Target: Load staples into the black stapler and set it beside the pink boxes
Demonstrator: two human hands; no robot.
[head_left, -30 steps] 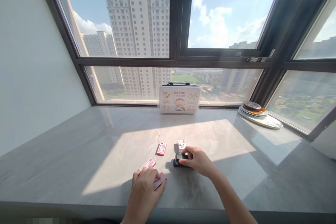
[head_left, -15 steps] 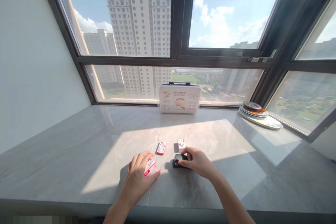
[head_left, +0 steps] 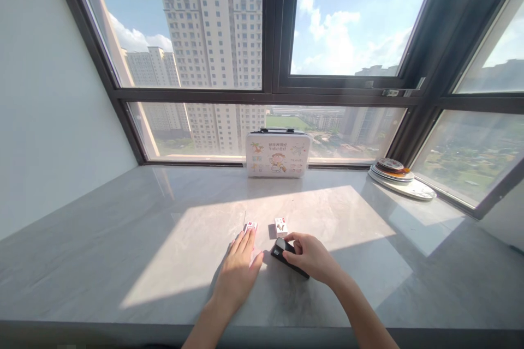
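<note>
My left hand (head_left: 240,270) lies palm down with its fingers stretched forward over a pale box with pink-red marks (head_left: 255,255). Most of that box is hidden; a strip shows between thumb and forefinger. My fingertips reach onto a small red-and-white box (head_left: 250,224), whose far end stays visible. A black stapler (head_left: 291,263) lies slantwise on the counter, its front pointing away to the left. My right hand (head_left: 305,253) grips its top between thumb and fingers. Just beyond the stapler sits a small white box with a picture on it (head_left: 281,227).
The grey marble counter (head_left: 164,278) runs up to the window. A white carrying case with cartoon prints (head_left: 278,157) stands upright against the glass. Stacked plates (head_left: 399,177) sit in the back right corner. A white wall (head_left: 49,109) rises at the left.
My left hand has moved right and forward, flattening over the pale box, which has shifted the same way. The stapler has turned, its rear end swinging toward me, with my right hand on it.
</note>
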